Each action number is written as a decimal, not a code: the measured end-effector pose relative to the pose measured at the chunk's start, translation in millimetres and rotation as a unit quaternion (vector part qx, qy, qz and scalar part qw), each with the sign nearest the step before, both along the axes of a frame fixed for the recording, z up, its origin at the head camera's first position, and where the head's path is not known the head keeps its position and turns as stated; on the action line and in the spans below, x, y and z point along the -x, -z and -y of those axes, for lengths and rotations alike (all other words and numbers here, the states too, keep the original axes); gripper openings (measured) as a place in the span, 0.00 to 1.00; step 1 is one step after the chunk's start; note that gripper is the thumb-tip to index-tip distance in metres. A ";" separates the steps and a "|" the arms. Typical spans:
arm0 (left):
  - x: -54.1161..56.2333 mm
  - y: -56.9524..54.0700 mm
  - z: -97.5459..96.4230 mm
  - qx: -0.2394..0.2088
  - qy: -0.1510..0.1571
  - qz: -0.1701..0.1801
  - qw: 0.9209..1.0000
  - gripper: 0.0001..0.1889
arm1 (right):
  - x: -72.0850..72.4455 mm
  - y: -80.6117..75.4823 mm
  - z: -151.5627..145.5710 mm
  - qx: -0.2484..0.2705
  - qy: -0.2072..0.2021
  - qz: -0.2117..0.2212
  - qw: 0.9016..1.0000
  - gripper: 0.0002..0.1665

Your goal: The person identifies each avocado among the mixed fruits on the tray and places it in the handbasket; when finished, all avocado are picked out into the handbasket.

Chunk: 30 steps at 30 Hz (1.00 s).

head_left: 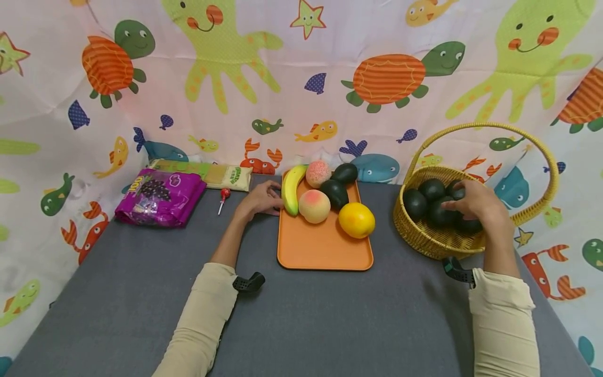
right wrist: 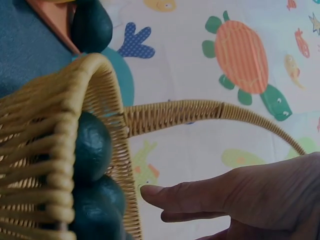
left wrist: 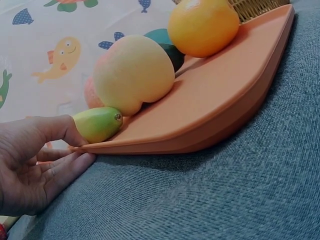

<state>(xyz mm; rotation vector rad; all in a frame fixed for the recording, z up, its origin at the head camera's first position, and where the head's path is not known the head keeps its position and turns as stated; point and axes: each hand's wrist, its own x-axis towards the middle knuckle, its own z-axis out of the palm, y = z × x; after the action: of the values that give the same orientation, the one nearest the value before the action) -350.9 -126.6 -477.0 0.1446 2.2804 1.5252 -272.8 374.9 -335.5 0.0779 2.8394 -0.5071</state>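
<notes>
My left hand (head_left: 261, 199) is at the left side of an orange tray (head_left: 325, 254), pinching its rim beside a banana (head_left: 291, 191). In the left wrist view, the thumb side lies by the banana's end and other fingers (left wrist: 75, 167) reach under the rim. The tray also bears two peaches (head_left: 314, 206), two avocados (head_left: 334, 194) and a yellow-orange round fruit (head_left: 356, 220). Over the wicker basket (head_left: 409, 230), my right hand (head_left: 478, 199) reaches down with extended fingers among several dark avocados (head_left: 415, 204). The right wrist view shows nothing between thumb and fingers.
A purple grape-print bag (head_left: 162, 196), a pale packet (head_left: 231, 177) and a red lollipop (head_left: 225, 193) lie left of the tray. The basket's tall handle (head_left: 548, 157) arches behind my right hand. A sea-animal-print curtain (head_left: 306, 120) backs the grey table (head_left: 330, 324).
</notes>
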 end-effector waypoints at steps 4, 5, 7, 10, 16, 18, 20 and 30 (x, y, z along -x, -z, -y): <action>-0.7 1.4 0.1 0.003 -0.002 -0.002 1.000 0.34 | -2.4 -6.1 6.8 -0.006 -0.006 -0.015 1.000 0.40; -1.0 1.4 0.0 0.005 -0.003 -0.003 1.000 0.34 | -2.5 -7.9 8.9 -0.008 -0.008 -0.021 1.000 0.38; -1.5 1.5 -0.3 0.007 -0.004 -0.005 1.000 0.33 | -2.9 -11.6 14.3 -0.014 -0.012 -0.034 0.999 0.37; -1.6 1.3 -1.3 0.006 -0.005 -0.008 1.000 0.33 | -4.2 -18.1 24.0 -0.026 -0.016 -0.049 0.998 0.38; -1.8 1.4 -1.5 0.002 -0.007 -0.005 1.000 0.34 | -5.4 -31.9 52.2 -0.018 -0.035 -0.070 0.997 0.41; -2.2 1.5 -0.9 0.004 -0.007 -0.002 1.000 0.34 | -3.1 -34.9 65.6 0.000 -0.051 -0.076 0.996 0.39; -2.0 2.1 -0.5 0.006 -0.007 0.000 1.000 0.34 | 0.7 -37.1 81.3 0.011 -0.071 -0.083 0.994 0.37; -1.3 -1.4 -1.5 0.008 -0.005 -0.005 1.000 0.33 | 33.3 -39.6 161.8 0.034 -0.160 -0.042 0.986 0.34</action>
<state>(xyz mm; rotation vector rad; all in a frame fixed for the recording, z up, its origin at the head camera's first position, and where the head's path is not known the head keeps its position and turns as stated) -349.6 -125.0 -475.6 0.1368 2.3034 1.5130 -306.2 213.1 -295.9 -0.4160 2.8314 -0.5442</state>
